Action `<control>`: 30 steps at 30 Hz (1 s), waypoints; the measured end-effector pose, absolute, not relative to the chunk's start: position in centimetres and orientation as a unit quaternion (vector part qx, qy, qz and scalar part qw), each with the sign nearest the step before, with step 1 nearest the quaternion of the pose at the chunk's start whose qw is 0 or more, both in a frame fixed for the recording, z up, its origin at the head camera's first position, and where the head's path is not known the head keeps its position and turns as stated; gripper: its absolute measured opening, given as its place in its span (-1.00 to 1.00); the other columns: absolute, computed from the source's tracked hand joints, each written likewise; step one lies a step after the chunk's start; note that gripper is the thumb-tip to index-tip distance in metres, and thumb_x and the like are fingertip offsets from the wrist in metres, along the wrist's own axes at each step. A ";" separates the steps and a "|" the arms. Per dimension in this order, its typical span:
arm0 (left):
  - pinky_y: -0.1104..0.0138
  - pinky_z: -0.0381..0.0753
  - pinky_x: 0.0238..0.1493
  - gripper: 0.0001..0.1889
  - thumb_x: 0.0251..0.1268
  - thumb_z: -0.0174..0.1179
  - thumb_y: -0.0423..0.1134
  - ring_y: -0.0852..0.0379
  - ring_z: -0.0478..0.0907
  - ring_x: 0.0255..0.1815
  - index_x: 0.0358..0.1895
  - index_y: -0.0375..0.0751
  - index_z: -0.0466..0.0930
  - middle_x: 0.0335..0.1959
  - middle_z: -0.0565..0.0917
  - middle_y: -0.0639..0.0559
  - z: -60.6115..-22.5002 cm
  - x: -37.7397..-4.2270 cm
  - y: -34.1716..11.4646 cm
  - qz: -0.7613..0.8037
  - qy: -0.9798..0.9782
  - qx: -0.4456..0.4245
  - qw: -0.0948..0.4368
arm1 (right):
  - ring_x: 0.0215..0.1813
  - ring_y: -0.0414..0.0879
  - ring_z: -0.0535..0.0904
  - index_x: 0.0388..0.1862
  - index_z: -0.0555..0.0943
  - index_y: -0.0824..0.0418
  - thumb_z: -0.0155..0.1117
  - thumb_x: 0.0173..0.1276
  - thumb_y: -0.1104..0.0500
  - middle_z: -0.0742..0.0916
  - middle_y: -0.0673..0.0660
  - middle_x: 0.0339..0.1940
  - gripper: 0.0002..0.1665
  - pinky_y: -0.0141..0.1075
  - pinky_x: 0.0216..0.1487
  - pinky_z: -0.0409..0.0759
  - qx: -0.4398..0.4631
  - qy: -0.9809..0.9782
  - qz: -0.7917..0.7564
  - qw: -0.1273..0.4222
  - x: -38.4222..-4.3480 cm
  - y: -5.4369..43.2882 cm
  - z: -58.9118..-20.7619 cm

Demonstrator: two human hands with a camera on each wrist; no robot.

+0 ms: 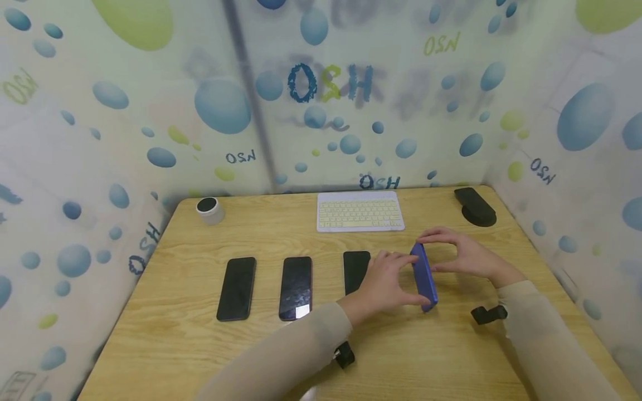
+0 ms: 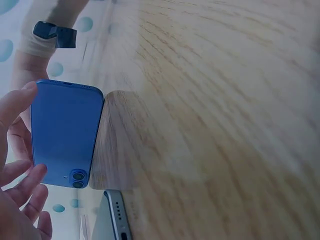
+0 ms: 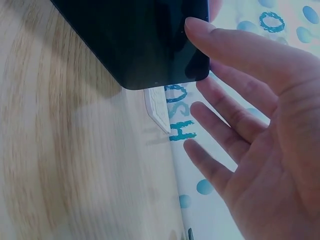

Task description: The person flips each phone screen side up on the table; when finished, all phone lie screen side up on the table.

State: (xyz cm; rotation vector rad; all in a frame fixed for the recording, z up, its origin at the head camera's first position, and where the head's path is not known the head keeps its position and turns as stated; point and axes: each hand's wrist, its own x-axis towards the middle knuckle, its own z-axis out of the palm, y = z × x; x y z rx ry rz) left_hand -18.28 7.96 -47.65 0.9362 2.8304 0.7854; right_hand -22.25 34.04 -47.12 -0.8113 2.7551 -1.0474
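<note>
A blue smartphone [image 1: 424, 277] stands on its long side on the table, its blue back with two camera lenses [image 2: 78, 178] towards my left hand. My left hand [image 1: 382, 282] spans it, thumb at the near corner and a finger at the far end. From the other side my right hand [image 1: 463, 256] holds it, with the thumb [image 3: 200, 30] on the dark screen face and a finger at the far upper corner. Beneath my left hand lies a black-screened phone [image 1: 355, 270], partly hidden by it.
Two more dark phones [image 1: 237, 288] [image 1: 296, 287] lie face up to the left. A white keyboard [image 1: 360, 215] sits at the back, a small white round device [image 1: 210, 211] at the back left, and a black device on a round base [image 1: 475, 206] at the back right.
</note>
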 end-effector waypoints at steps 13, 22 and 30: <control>0.42 0.47 0.12 -0.04 -0.06 0.53 0.37 0.22 0.40 0.12 0.47 0.09 0.48 0.37 0.61 0.17 -48.1 -18.6 7.8 0.292 0.901 0.317 0.043 | 0.40 0.25 0.45 0.34 0.62 0.15 0.64 0.17 0.11 0.61 0.15 0.35 -0.27 0.43 0.33 0.36 -0.278 0.890 -0.361 0.024 -22.3 33.5 -47.6; 0.40 0.51 0.16 -0.02 -0.07 0.53 0.36 0.23 0.39 0.18 0.50 0.15 0.44 0.40 0.57 0.22 -48.4 -18.5 7.4 0.311 0.897 0.308 0.065 | 0.42 0.22 0.48 0.48 0.49 0.11 0.65 0.16 0.09 0.65 0.13 0.37 -0.09 0.33 0.31 0.46 -0.268 0.891 -0.366 0.019 -22.3 33.3 -48.6; 0.38 0.53 0.22 0.00 -0.07 0.53 0.35 0.19 0.41 0.24 0.52 0.11 0.42 0.43 0.55 0.23 -48.2 -18.6 6.7 0.306 0.896 0.317 0.050 | 0.53 0.31 0.37 0.52 0.45 0.06 0.63 0.19 0.06 0.54 0.17 0.52 -0.07 0.29 0.48 0.30 -0.202 0.908 -0.351 0.106 -22.3 34.1 -50.0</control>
